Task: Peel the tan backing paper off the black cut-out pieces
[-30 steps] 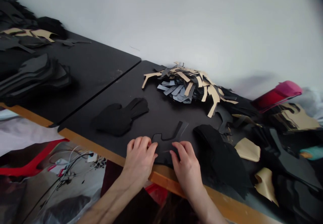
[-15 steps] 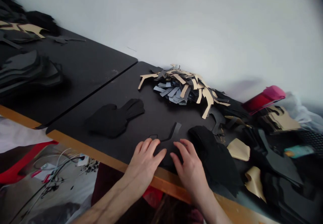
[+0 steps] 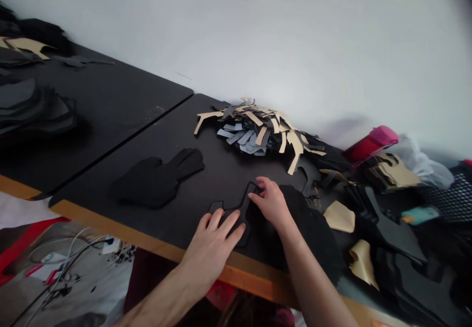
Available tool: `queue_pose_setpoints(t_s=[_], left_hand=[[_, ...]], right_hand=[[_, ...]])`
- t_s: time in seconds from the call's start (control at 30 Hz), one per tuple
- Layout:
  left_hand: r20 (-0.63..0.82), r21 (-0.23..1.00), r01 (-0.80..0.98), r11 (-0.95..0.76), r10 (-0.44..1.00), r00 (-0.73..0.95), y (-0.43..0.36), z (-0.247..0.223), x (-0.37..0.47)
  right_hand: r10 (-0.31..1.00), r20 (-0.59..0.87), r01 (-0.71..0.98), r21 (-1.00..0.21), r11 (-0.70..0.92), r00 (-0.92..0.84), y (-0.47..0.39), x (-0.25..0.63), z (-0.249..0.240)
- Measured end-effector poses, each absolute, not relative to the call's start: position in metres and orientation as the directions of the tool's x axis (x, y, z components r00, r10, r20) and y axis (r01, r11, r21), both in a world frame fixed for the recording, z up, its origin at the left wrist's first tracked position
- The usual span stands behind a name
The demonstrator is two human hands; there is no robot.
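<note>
A flat dark cut-out piece (image 3: 241,214) with a black outlined edge lies near the front edge of the black table. My left hand (image 3: 217,233) rests on its lower part with fingers spread and flat. The thumb and fingertips of my right hand (image 3: 272,201) touch the piece's narrow upper arm, slightly apart from each other. Just right of that hand, partly behind my forearm, is a stack of black pieces (image 3: 313,223). To the left lies a similar black stack (image 3: 147,182).
A heap of beige, grey and black strips (image 3: 263,128) sits near the wall. Beige scraps (image 3: 339,216), a red-pink roll (image 3: 372,145), a teal item (image 3: 420,215) and a black mesh basket (image 3: 448,194) are at right. More dark pieces (image 3: 33,105) lie far left. Cables (image 3: 70,263) run on the floor.
My right hand has moved up and away from the front edge to the piece's narrow arm. My left hand has stayed on the piece's lower part. The view has shifted slightly right.
</note>
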State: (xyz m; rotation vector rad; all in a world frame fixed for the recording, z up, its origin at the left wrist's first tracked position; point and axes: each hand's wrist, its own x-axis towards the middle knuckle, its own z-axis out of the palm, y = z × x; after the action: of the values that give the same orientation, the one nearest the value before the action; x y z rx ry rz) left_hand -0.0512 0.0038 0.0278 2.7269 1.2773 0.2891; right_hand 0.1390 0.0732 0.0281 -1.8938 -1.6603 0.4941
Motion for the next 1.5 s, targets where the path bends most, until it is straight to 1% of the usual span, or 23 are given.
queue_pose_setpoints(t_s=[0.23, 0.53, 0.63, 0.7, 0.77, 0.83, 0.9, 1.0, 1.07, 1.13, 1.2, 1.27, 1.33, 1.4, 1.43, 1.5], left_hand=[[0.156, 0.116, 0.736, -0.667, 0.744, 0.649, 0.004, 0.019, -0.050], [0.161, 0.135, 0.715, -0.686, 0.727, 0.668, 0.006, 0.019, -0.052], [0.169, 0.184, 0.730, -0.658, 0.753, 0.636, 0.006, 0.018, -0.056], [0.198, 0.212, 0.775, -0.596, 0.802, 0.563, 0.006, 0.017, -0.060], [0.224, 0.235, 0.806, -0.543, 0.837, 0.499, 0.007, 0.015, -0.067], [0.223, 0.271, 0.801, -0.534, 0.844, 0.487, 0.009, 0.014, -0.073], [0.203, 0.335, 0.777, -0.532, 0.846, 0.492, 0.012, 0.016, -0.078], [0.144, 0.486, 0.732, -0.477, 0.870, 0.471, 0.019, 0.023, -0.083], [0.105, 0.610, 0.671, -0.423, 0.881, 0.461, 0.024, 0.029, -0.084], [0.089, 0.739, 0.567, -0.364, 0.887, 0.453, 0.027, 0.033, -0.084], [0.084, 0.873, 0.410, -0.262, 0.911, 0.403, 0.028, 0.033, -0.083], [0.046, 0.978, 0.184, -0.103, 0.956, 0.291, 0.027, 0.030, -0.079], [-0.041, 0.997, -0.056, 0.052, 0.982, 0.182, 0.022, 0.028, -0.074], [-0.164, 0.960, -0.207, 0.186, 0.979, 0.119, 0.014, 0.028, -0.067], [-0.219, 0.946, -0.229, 0.231, 0.973, 0.078, 0.008, 0.028, -0.065], [-0.286, 0.945, -0.180, 0.273, 0.957, -0.050, -0.003, 0.026, -0.060]], right_hand=[[0.994, 0.021, 0.802, -0.593, -0.071, 0.103, 0.073, 0.140, 0.030], [0.992, 0.037, 0.845, -0.528, -0.085, 0.123, 0.086, 0.137, 0.030], [0.986, 0.049, 0.849, -0.516, -0.109, 0.157, 0.090, 0.136, 0.031], [0.984, 0.052, 0.847, -0.519, -0.117, 0.168, 0.090, 0.136, 0.030], [0.986, 0.050, 0.838, -0.535, -0.109, 0.160, 0.087, 0.136, 0.029], [0.989, 0.042, 0.822, -0.562, -0.095, 0.144, 0.085, 0.136, 0.028], [0.990, 0.036, 0.802, -0.591, -0.091, 0.139, 0.083, 0.136, 0.026], [0.985, 0.041, 0.767, -0.634, -0.103, 0.166, 0.082, 0.136, 0.026], [0.982, 0.049, 0.733, -0.672, -0.104, 0.184, 0.081, 0.135, 0.025], [0.980, 0.047, 0.679, -0.727, -0.099, 0.193, 0.078, 0.133, 0.024], [0.983, 0.027, 0.600, -0.795, -0.090, 0.182, 0.070, 0.131, 0.023], [0.992, -0.005, 0.510, -0.857, -0.070, 0.127, 0.057, 0.127, 0.024], [0.998, -0.019, 0.443, -0.896, -0.042, 0.055, 0.041, 0.121, 0.028], [0.999, 0.003, 0.420, -0.907, -0.017, 0.048, 0.022, 0.114, 0.036], [0.996, 0.025, 0.426, -0.905, -0.012, 0.081, 0.013, 0.110, 0.042], [0.979, 0.092, 0.477, -0.879, -0.008, 0.185, -0.001, 0.104, 0.052]])
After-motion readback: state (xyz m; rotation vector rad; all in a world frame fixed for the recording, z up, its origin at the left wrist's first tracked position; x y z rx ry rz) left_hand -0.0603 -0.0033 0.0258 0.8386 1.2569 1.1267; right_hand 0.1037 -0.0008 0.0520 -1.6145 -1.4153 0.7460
